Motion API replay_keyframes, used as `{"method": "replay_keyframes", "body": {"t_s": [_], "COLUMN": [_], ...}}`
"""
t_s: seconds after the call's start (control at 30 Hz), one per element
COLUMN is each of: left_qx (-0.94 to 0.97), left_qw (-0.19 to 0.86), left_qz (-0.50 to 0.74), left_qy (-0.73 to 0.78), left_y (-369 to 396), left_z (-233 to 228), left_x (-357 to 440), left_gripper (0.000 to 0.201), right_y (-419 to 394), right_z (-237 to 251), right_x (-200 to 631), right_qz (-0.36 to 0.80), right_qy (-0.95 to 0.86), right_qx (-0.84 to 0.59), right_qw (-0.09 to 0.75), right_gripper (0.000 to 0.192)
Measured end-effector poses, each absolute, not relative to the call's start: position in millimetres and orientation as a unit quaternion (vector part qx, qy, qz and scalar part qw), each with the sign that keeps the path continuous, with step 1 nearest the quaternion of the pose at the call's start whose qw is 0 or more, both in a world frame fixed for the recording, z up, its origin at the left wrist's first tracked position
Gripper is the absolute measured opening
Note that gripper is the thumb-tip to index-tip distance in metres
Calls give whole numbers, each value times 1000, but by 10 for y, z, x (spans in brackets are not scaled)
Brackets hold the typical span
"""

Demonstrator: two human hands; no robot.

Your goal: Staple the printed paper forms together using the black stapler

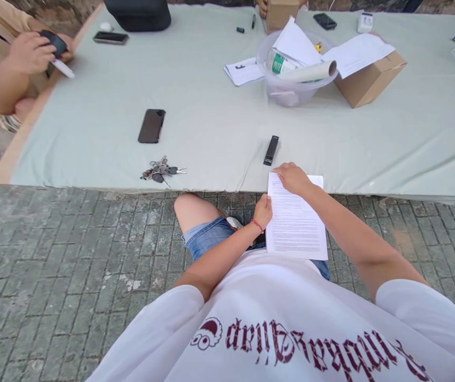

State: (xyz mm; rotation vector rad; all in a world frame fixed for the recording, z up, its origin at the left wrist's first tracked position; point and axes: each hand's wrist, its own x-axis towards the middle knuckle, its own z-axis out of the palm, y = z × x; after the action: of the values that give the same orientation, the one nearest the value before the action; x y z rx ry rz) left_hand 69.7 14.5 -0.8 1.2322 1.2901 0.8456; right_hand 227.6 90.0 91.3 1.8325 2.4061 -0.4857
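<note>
At the lower centre of the frame, the left hand (pixel 264 210) pinches the left edge of a printed sheet (pixel 296 223), while the right hand (pixel 293 178) presses its top corner onto the table (pixel 211 122) edge. A black stapler (pixel 271 150) lies just above the right hand. Keys (pixel 160 170) and a dark phone (pixel 151 126) sit left of centre. A clear bowl (pixel 291 87) of papers stands beside a box (pixel 370 79) at upper right. At upper left, another person's hand (pixel 28 52) grips a phone.
</note>
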Motion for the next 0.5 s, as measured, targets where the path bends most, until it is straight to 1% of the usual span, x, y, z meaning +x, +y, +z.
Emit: {"method": "replay_keyframes", "body": {"t_s": [0.13,0.23,0.37,0.5], "left_qx": [507,507,512,518], "left_qw": [558,558,557,550], "left_qz": [359,362,369,369], "left_qy": [550,548,540,542], "left_y": [129,125,121,122], "left_z": [-17,-8,9,13], "left_x": [685,681,677,678], "left_gripper": [38,39,38,33], "right_y": [872,864,838,803], "right_z": [865,852,841,829], "right_x": [2247,2227,2206,2197], "right_qz": [-143,-145,-122,-110], "right_qy": [806,812,838,867], "right_qx": [574,565,532,486], "right_qw": [8,8,-7,6], "right_gripper": [57,57,62,58]}}
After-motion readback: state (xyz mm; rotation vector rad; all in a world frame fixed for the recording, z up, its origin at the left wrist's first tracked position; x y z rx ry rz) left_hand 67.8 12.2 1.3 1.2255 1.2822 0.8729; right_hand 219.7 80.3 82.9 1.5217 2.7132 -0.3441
